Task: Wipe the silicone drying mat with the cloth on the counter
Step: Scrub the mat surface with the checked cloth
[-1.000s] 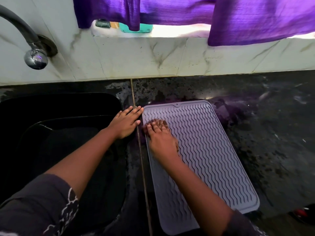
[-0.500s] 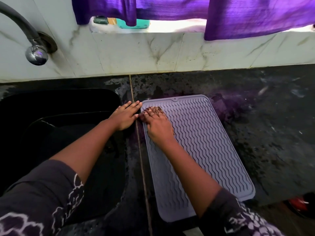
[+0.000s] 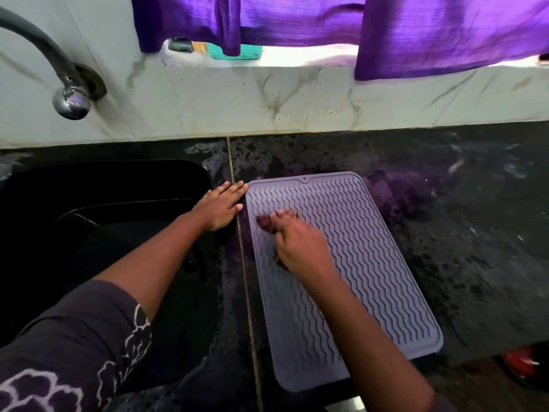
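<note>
A grey silicone drying mat (image 3: 365,263) with wavy ridges lies on the dark counter (image 3: 460,233), right of the sink. My right hand (image 3: 300,248) presses a small brownish cloth (image 3: 266,223) onto the mat's upper left part; only the cloth's edges show past my blurred fingers. My left hand (image 3: 221,205) lies flat on the counter at the mat's upper left corner, fingers together, holding nothing.
A black sink (image 3: 104,185) with a dark basin inside sits to the left. A curved tap (image 3: 69,101) hangs above it. The marble backsplash (image 3: 297,99) and purple curtains (image 3: 430,31) stand behind. A red object (image 3: 520,361) lies below the counter's front edge.
My right hand with the cloth has slid back toward me and a little to the right on the mat. My left hand stays at the mat's corner.
</note>
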A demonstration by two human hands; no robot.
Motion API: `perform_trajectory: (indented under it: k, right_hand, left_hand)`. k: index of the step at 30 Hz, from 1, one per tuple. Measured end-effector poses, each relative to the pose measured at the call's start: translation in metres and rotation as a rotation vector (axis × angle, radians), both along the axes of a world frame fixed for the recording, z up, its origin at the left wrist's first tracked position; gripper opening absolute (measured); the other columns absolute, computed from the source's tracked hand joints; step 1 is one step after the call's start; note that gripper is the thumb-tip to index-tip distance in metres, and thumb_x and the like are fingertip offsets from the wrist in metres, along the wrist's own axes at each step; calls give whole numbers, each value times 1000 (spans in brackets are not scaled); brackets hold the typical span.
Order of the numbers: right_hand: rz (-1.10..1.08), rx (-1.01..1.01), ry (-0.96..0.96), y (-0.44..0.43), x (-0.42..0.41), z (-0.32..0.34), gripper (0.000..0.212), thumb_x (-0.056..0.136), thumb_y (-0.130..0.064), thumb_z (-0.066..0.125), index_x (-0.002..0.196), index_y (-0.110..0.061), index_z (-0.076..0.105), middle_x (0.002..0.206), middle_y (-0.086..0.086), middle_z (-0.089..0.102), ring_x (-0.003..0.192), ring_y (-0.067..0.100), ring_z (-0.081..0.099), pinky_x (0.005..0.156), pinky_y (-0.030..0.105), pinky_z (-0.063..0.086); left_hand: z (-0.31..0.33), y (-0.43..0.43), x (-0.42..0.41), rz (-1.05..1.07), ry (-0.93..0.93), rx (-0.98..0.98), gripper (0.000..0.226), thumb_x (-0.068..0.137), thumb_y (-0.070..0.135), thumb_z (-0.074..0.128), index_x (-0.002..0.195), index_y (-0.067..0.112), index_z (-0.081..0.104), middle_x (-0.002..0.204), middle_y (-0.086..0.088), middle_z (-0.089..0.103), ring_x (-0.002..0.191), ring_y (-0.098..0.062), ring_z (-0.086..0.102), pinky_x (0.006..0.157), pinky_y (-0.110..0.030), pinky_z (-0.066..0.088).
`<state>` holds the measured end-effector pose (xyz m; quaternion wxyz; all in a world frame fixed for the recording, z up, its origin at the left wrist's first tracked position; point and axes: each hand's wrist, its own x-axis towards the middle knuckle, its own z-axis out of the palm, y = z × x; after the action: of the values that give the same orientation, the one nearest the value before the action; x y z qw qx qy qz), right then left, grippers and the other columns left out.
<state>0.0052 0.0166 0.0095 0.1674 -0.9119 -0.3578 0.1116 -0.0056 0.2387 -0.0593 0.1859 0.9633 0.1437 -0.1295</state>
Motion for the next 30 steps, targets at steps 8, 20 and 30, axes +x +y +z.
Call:
perform_trajectory:
  k: [8,20,30]
  right_hand:
    - [104,-265,-18,-13,-33,-27,51,100,-21,30,150,-22,18,158,-1,15,146,21,9,115,43,16]
    - [1,-176,-9,-10,-30,-17,51,98,-32,34,147,-20,28,151,4,37,135,23,37,109,40,35]
    - [88,-130,-17,-29,-34,-54,63,95,-49,35,150,-28,14,159,-3,11,146,27,6,116,45,4]
  left_hand:
    - [2,-3,0,3,1,31,55,102,36,27,151,34,1,160,12,-3,148,-17,-3,118,-47,3]
    - [0,-29,2,146,-18,-27,80,90,67,31,152,29,-1,161,8,-6,148,-20,-10,118,-45,-4]
    - [-9,-33,2,172,-93,41,74,93,62,28,152,29,0,161,8,-3,148,-20,-8,118,-45,-4]
